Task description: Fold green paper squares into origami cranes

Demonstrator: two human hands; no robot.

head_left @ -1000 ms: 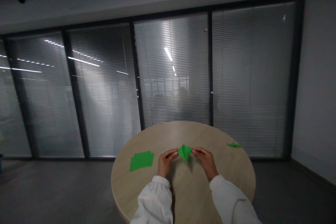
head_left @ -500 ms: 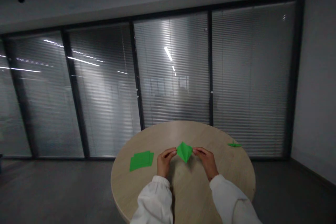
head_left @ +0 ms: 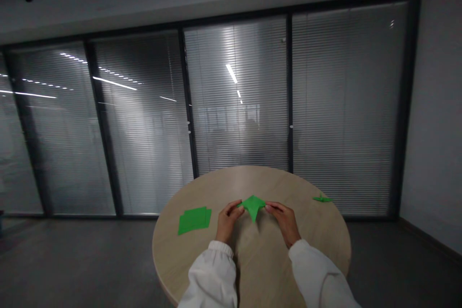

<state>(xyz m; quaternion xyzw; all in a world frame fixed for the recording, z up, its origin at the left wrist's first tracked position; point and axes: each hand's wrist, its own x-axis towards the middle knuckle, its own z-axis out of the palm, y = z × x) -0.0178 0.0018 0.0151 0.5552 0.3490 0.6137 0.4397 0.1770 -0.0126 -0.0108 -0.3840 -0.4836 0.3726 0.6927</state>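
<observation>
Between my two hands a folded piece of green paper (head_left: 253,205) is held just above the table, a narrow point hanging toward me. My left hand (head_left: 228,220) pinches its left corner between thumb and fingers. The right corner is pinched the same way by my right hand (head_left: 283,220). Left of my hands lie several flat sheets of green paper (head_left: 194,220), overlapping one another. Near the right edge rests a small folded green paper figure (head_left: 321,198) with thin points.
The round wooden table (head_left: 274,269) carries everything in reach. Beyond its far edge stands a glass partition (head_left: 236,96) with blinds and dark frames. A grey wall (head_left: 433,120) rises at the right.
The paper in my hands has changed from a broad diamond to a shape with wide side points and a narrower lower point. My hands have barely moved.
</observation>
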